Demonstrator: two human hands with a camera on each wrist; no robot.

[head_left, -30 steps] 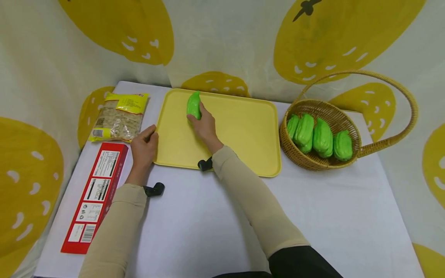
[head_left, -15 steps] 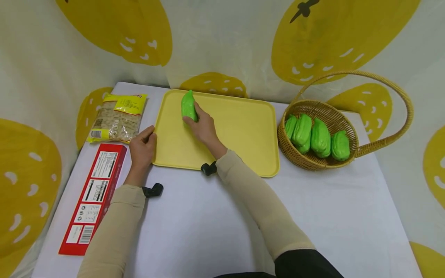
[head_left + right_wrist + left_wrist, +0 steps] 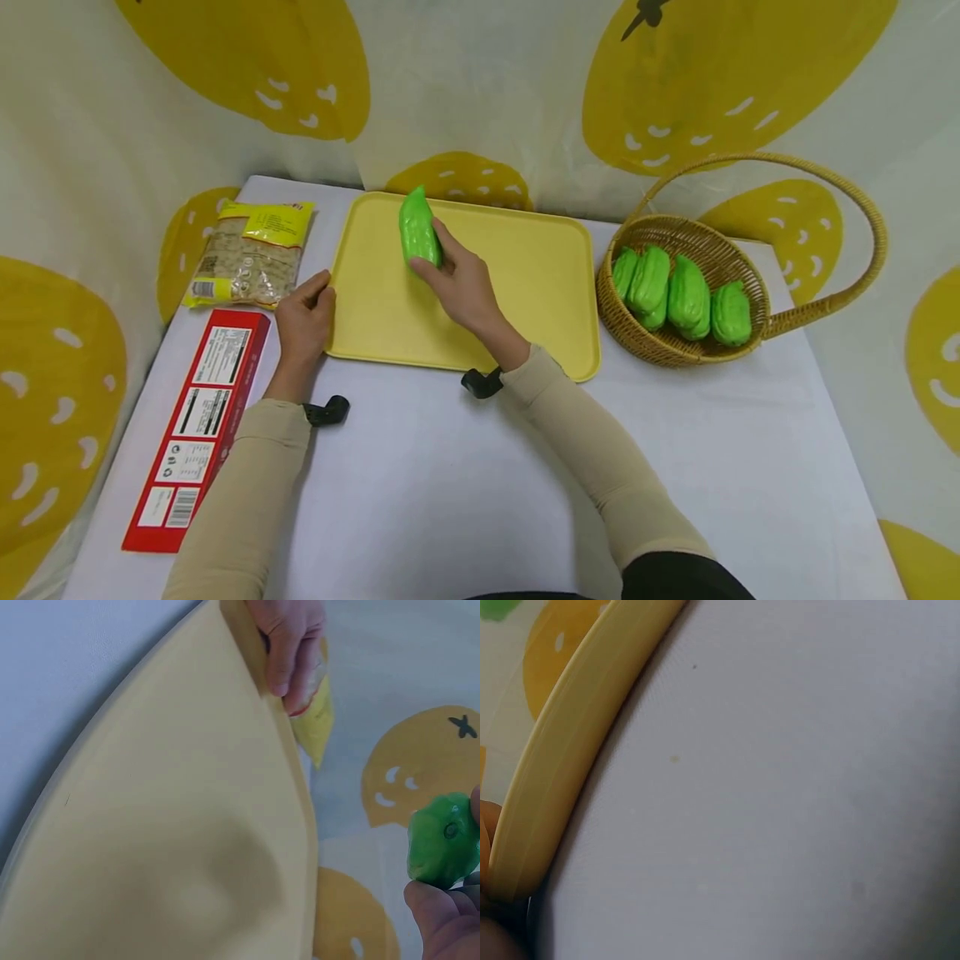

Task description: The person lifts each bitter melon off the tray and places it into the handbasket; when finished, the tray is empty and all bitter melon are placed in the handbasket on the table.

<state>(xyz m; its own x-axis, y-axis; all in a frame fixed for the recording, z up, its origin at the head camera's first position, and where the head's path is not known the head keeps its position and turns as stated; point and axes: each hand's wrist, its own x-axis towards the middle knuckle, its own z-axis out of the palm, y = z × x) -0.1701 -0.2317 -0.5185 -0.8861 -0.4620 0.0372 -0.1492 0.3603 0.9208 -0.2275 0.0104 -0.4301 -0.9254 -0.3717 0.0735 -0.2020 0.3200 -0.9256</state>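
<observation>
In the head view my right hand (image 3: 471, 292) grips a bright green, ridged bitter melon (image 3: 418, 232), thumb on the near side and fingers on the far side. It is held above the left part of a yellow tray (image 3: 536, 283), pointed tip away from me. The right wrist view shows the round stem end of the bitter melon (image 3: 442, 832) between thumb and fingers. My left hand (image 3: 302, 327) pinches the tray's left rim with thumb and curled fingers. From the left wrist, the tray's outer side (image 3: 562, 757) fills the left, and most of that hand is out of frame.
A wicker basket (image 3: 660, 354) with a tall handle stands right of the tray, holding several more green bitter melons (image 3: 686, 292). Left of the tray lie a yellow-and-clear food bag (image 3: 251, 254) and a long red box (image 3: 198, 425). A patterned curtain hangs behind the white-covered table (image 3: 420, 500).
My right hand has risen and drawn back toward me, bringing the bitter melon up from over the tray. The left hand stays at the tray's left rim.
</observation>
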